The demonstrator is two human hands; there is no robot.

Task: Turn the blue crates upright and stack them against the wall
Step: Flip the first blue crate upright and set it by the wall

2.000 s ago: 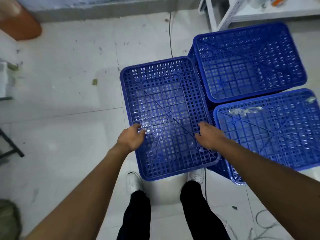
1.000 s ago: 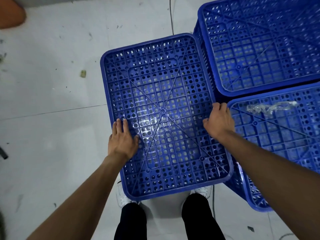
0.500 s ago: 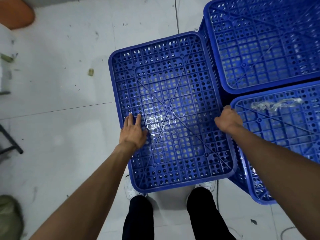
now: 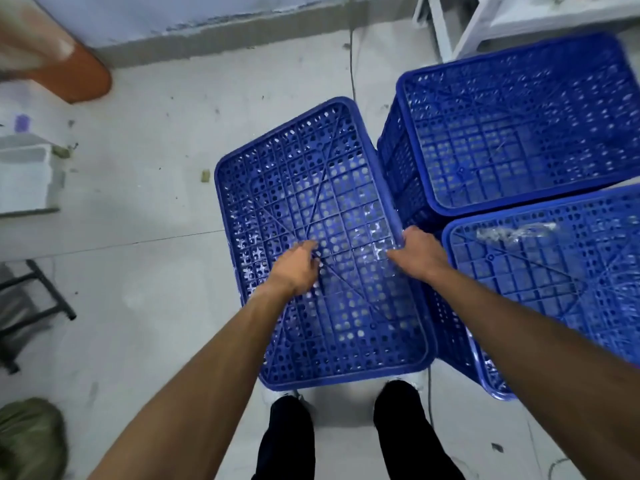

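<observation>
From the head view, bare floor [image 4: 138,271] lies open to the left of the nearest crate [image 4: 322,244], while two more blue crates [image 4: 519,133] crowd its right side. The nearest crate sits bottom-up before the person's feet. The left hand [image 4: 296,268] rests on its mesh base, fingers curled; the right hand [image 4: 417,252] grips its right edge.

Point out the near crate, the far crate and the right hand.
near crate [image 4: 346,317], head view, perforated base.
far crate [image 4: 512,133], head view, perforated base.
right hand [image 4: 417,252], head view, back of hand.
</observation>
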